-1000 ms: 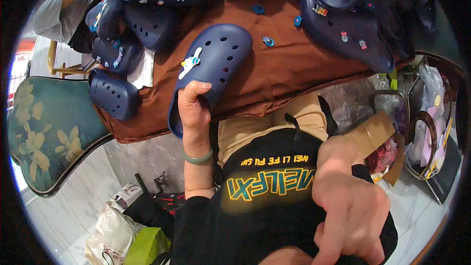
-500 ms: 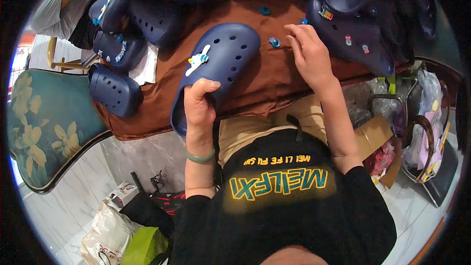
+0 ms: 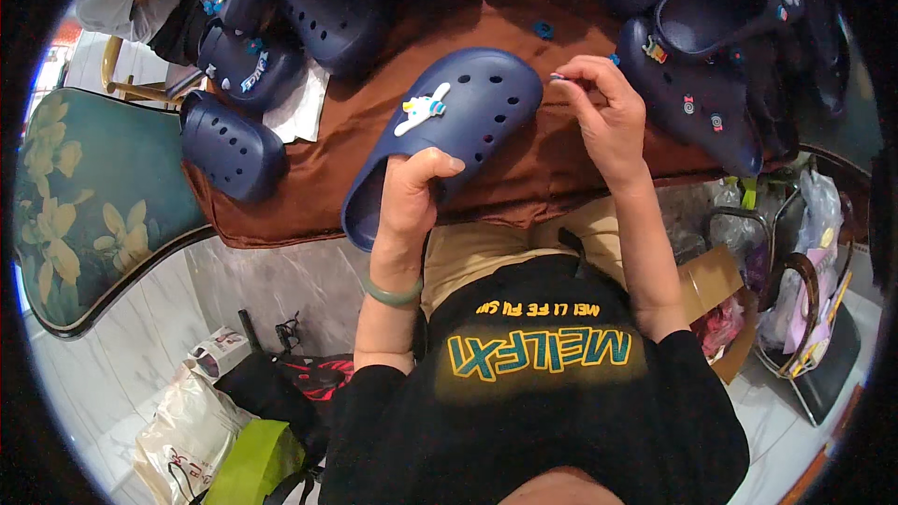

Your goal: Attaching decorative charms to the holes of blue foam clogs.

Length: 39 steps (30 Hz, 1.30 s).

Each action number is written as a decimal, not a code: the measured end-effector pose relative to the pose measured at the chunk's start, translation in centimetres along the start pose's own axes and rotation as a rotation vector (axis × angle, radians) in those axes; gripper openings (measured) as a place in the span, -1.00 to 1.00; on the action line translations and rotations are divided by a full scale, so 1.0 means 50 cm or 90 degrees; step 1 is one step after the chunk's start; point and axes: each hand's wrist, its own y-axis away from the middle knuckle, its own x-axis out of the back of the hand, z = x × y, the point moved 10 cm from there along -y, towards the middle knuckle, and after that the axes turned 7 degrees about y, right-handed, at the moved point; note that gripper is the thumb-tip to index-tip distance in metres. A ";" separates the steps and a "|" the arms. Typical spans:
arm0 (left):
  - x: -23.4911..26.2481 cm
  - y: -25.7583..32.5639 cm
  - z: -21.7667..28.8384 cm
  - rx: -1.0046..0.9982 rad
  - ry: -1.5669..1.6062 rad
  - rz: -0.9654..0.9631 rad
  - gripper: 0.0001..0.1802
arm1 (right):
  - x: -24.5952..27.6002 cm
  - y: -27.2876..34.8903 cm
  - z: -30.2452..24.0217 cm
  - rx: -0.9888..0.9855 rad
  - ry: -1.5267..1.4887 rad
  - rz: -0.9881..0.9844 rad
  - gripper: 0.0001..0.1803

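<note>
Clog steadied for a charm
Left hand (image 3: pixel 409 198) grips the navy clog (image 3: pixel 449 131) at frame centre, holes upward; right hand (image 3: pixel 603 117) fingers pinch 1 small charm (image 3: pixel 557 77) beside it.

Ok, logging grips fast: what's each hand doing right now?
Left hand: shut on the navy clog, gripping its heel end.
Right hand: fingertips pinched on a small charm.
</note>
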 end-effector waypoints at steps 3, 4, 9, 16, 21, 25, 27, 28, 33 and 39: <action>0.000 -0.001 -0.001 0.002 -0.009 0.000 -0.43 | -0.028 -0.016 -0.047 0.095 0.007 0.008 -0.79; 0.003 -0.001 -0.001 -0.001 -0.010 0.002 -0.43 | -0.042 -0.020 -0.069 0.151 0.006 0.006 -0.77; -0.002 -0.008 -0.005 0.003 0.000 -0.009 -0.45 | -0.081 -0.013 -0.109 0.306 0.132 0.010 -0.79; -0.001 -0.003 -0.004 -0.001 -0.013 -0.010 -0.48 | -0.077 -0.004 -0.112 0.300 0.194 -0.063 -0.77; 0.010 0.000 -0.011 -0.001 -0.037 -0.001 -0.49 | -0.083 0.007 -0.143 0.305 0.315 -0.093 -0.74; 0.001 0.002 -0.008 0.002 -0.102 -0.009 -0.48 | -0.110 0.038 -0.150 0.320 0.422 -0.099 -0.71; -0.010 0.002 0.000 0.005 -0.112 -0.010 -0.46 | -0.128 0.057 -0.147 0.348 0.510 -0.078 -0.66; -0.010 0.005 0.004 0.004 -0.125 -0.004 -0.44 | -0.132 0.053 -0.152 0.350 0.503 -0.074 -0.64; -0.006 -0.001 0.010 -0.026 -0.131 -0.012 -0.44 | -0.105 0.011 -0.139 0.334 0.378 -0.065 -0.75; -0.007 0.006 0.005 -0.006 -0.130 -0.037 -0.40 | -0.109 -0.065 -0.070 0.117 0.079 -0.247 -0.93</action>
